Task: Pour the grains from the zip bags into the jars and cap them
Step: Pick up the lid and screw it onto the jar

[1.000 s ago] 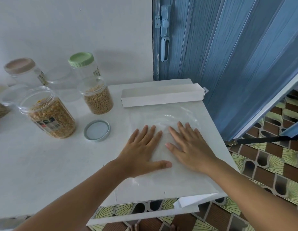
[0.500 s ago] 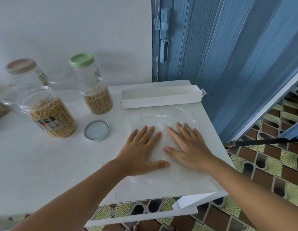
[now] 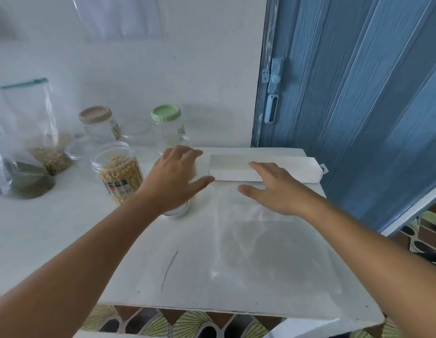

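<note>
My left hand (image 3: pixel 174 178) hangs over the white table (image 3: pixel 53 230) with fingers spread and nothing in it, in front of the open jar of yellow kernels (image 3: pixel 119 172). It hides most of a second open jar, so I cannot tell how full that one is; under my wrist a round lid (image 3: pixel 178 211) shows only as a sliver of rim. My right hand (image 3: pixel 273 189) is also splayed and empty, to the right of the kernel jar, its fingers reaching over the near edge of a long white box (image 3: pixel 263 169). A flattened clear zip bag (image 3: pixel 268 245) lies on the table below that hand. Behind the kernel jar stand two capped jars, one with a tan lid (image 3: pixel 95 114), one with a green lid (image 3: pixel 165 113). Left of the kernel jar slump a zip bag of brown grains (image 3: pixel 44 132) and a bag of green grains (image 3: pixel 22 179).
</note>
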`<state>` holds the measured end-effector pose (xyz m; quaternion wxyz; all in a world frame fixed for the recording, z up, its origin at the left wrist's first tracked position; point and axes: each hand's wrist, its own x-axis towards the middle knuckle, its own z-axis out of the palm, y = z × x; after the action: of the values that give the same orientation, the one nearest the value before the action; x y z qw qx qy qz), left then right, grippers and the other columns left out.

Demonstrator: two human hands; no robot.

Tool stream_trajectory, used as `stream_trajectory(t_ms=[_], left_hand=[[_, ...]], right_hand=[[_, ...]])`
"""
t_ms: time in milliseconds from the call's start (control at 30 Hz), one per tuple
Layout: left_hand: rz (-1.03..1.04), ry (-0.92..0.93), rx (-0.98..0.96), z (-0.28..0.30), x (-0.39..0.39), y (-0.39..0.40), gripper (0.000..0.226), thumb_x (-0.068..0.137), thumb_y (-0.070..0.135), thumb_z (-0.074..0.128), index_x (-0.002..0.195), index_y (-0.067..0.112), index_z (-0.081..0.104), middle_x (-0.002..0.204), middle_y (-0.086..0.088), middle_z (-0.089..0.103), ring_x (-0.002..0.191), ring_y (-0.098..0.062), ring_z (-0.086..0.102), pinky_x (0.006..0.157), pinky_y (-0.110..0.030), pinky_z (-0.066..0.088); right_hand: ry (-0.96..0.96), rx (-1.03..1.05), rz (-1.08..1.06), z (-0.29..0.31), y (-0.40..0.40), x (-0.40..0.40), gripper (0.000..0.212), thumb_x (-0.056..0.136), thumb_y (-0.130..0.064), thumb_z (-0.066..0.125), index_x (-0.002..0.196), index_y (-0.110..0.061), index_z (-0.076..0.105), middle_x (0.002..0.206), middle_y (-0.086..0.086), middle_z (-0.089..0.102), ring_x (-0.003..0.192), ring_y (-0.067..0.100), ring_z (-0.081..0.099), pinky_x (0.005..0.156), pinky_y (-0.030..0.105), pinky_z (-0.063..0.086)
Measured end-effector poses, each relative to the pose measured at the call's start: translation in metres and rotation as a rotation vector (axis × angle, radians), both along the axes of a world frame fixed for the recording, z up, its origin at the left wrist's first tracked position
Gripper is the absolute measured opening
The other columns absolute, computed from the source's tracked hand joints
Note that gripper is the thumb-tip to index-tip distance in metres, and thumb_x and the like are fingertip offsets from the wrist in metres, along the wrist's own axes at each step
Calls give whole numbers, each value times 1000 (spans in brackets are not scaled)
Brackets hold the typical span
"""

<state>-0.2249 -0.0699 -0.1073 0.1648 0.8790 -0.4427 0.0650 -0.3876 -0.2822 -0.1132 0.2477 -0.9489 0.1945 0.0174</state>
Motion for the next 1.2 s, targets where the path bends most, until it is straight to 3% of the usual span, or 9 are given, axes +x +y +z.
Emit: stream_trajectory(t_ms=[100,300,533,700,867,933,1100,1200], left_hand=[[93,-55,-34,24,26,32,85,87,74,51,152,19,47,149,-9,46,141,-34,38,115,-55,38],[201,-83,-126,42,79,99,85,88,71,61,154,23,42,153,-9,40,146,-31,29,117,-51,35],[91,114,-65,35,136,150,106,78,84,59,161,25,28,162,-5,30,152,-27,24,120,-49,30],[-2,351,-91,14,161,155,115,66,86,69,157,26,34,154,-3,44,141,-22,44,111,-39,41],[-19,536,-224,-5,171,155,128,39,100,68,143,29,43,139,3,57,123,-17,58,99,-39,53],[-33,553,-232,-6,173,152,122,42,95,72,141,29,44,137,5,56,121,-17,58,99,-39,53],[-54,567,-239,-9,178,150,117,46,90,78,140,28,45,136,7,57,121,-15,59,99,-39,55],[-65,568,-246,-11,179,150,118,46,90,77,140,28,46,138,5,56,121,-17,59,100,-42,56]], right_hand=[[-10,-68,64,16,26,38,84,98,-72,45,165,-29,18,171,-1,20,155,23,23,122,40,26],[-46,-78,110,20,89,105,88,96,-73,47,165,-30,14,171,2,20,156,24,23,123,44,27],[-49,-67,16,7,143,150,83,95,-71,52,163,-35,20,167,6,29,152,27,30,122,46,30],[-17,-71,-84,-4,165,163,87,90,-72,59,161,-39,22,158,10,37,144,31,38,114,48,39],[290,-31,-149,-33,170,158,110,78,-77,69,163,-33,14,156,13,32,144,34,35,106,43,43],[381,-16,-164,-46,168,154,117,75,-78,72,164,-32,10,158,12,30,146,33,32,108,44,42],[316,-65,-196,-59,163,150,107,75,-70,77,158,-23,28,146,5,38,137,26,38,102,40,45],[266,16,-220,-55,160,149,114,66,-67,85,156,-23,30,145,1,33,135,21,41,104,37,46]])
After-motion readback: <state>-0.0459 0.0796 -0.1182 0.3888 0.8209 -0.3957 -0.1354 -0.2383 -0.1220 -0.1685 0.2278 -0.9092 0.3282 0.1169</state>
